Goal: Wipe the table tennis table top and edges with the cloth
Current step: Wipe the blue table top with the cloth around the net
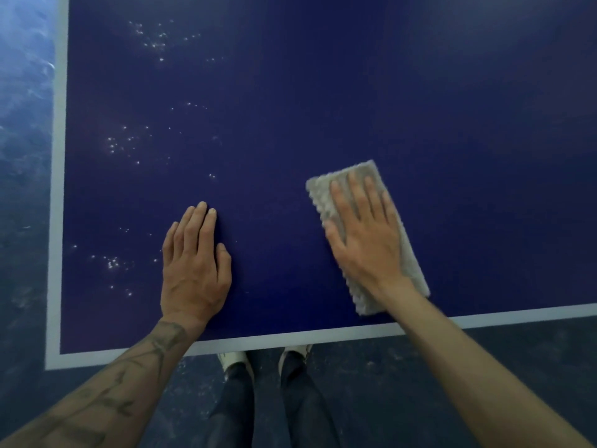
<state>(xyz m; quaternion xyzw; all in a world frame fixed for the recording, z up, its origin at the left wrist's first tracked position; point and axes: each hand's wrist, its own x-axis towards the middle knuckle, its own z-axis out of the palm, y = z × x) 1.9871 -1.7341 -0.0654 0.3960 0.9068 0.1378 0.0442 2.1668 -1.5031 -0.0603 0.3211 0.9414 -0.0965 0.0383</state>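
Observation:
The dark blue table tennis table top [323,108] fills most of the head view, with a pale border line along its left edge [59,189] and near edge [290,339]. A folded grey cloth [318,202] lies on the top near the front edge. My right hand [368,237] presses flat on the cloth, fingers spread. To its left, my left hand [193,263] rests flat on the bare surface with fingers together, holding nothing. Several small shiny droplets or specks [122,143] dot the left part of the top.
A dark mottled floor [22,156] shows beyond the table's left edge and below its near edge. My legs and pale shoes [232,358] stand right at the near edge.

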